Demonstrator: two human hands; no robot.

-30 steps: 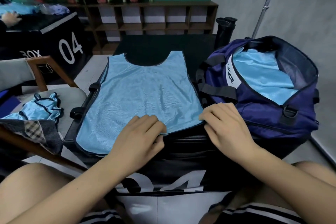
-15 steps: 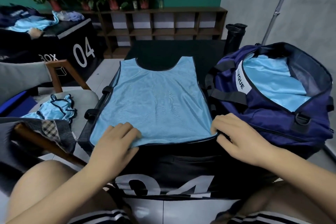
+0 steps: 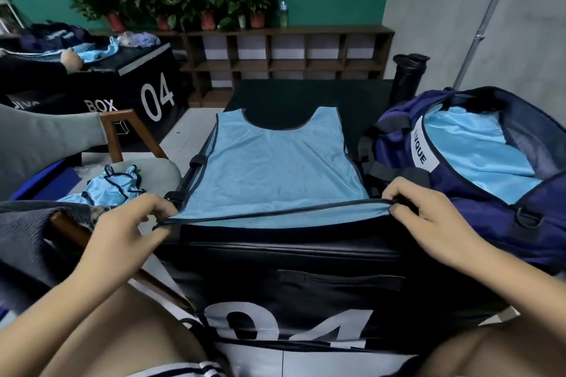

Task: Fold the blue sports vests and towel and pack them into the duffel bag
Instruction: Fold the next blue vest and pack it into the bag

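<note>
The fingers point(image 3: 159, 204) of the left hand point(image 3: 122, 232) pinched the blue vest point(image 3: 275, 168) at its lower-left hem corner. The right hand point(image 3: 428, 217) pinched the lower-right corner, so the hem was raised taut between them at centre frame. The rest of the vest lay flat on the black box point(image 3: 291, 269). Just beside it, at right, the open duffel bag point(image 3: 477, 223) held blue fabric point(image 3: 471, 150). A crumpled vest point(image 3: 110, 187) lay on the chair point(image 3: 159, 167) at left.

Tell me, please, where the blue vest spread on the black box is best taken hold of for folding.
At the two corners of its bottom hem, from the near side. The vest lies flat, neckline away, hem along the near edge of the box, so those corners are free to pinch; the left hand and right hand each pinch one now.
</note>
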